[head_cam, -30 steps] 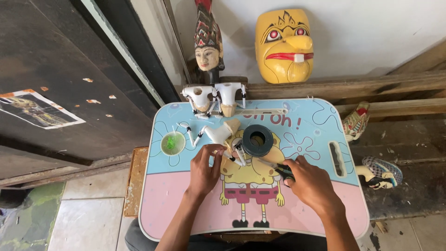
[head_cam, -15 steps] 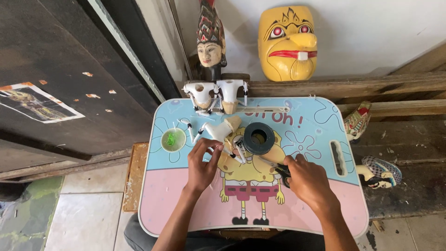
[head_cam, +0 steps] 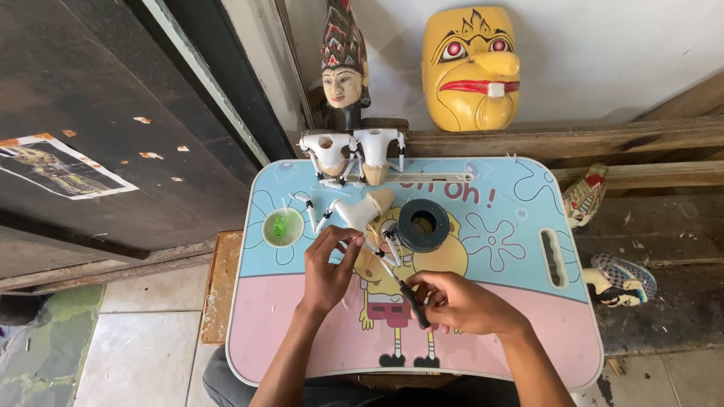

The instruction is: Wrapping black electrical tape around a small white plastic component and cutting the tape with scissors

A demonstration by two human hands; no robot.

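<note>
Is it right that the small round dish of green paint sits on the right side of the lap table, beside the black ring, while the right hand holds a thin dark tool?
Not quite. The head view shows the dish of green paint on the left side of the lap table, apart from the black ring. The right hand does hold a thin dark tool.

A small bench [head_cam: 528,332] stands on the floor before a wall. On its far edge sit two puppet torsos [head_cam: 351,154] side by side. Behind them, against the wall, a puppet head [head_cam: 343,64] stands upright, with a mask [head_cam: 471,68] to its right. On the bench's left part lies a small dish [head_cam: 283,227]; right of it lies a puppet piece [head_cam: 362,211], and right of that a tape roll [head_cam: 423,224]. Off the bench's right edge lie two more puppet heads [head_cam: 622,279]. The left hand [head_cam: 328,271] rests near the dish, and the right hand [head_cam: 460,301] lies nearer the bench's middle, holding a thin tool [head_cam: 400,283].
</note>
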